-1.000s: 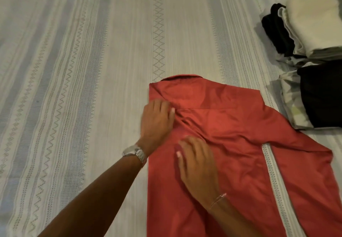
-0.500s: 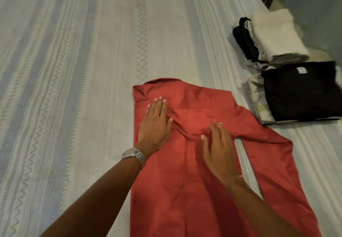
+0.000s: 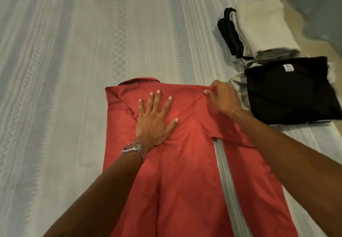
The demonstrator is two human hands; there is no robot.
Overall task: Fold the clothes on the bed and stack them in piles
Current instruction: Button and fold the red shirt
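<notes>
left hand (image 3: 154, 120) flat, right hand (image 3: 221, 98) pinches shirt (image 3: 185, 172).

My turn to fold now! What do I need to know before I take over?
Left hand: flat, fingers spread, pressing the red collared shirt, which lies on the striped bedspread.
Right hand: pinching the shirt's right shoulder edge.
Done: the shirt's left side is folded in; two folded piles sit to the right, a cream towel topping the far one, a black T-shirt the near one.
Left: fold the right side and sleeve in, fold up, stack it.

Matt red cloth shirt (image 3: 185, 162), woven bedspread (image 3: 74, 70), shiny metal watch (image 3: 134, 148).
</notes>
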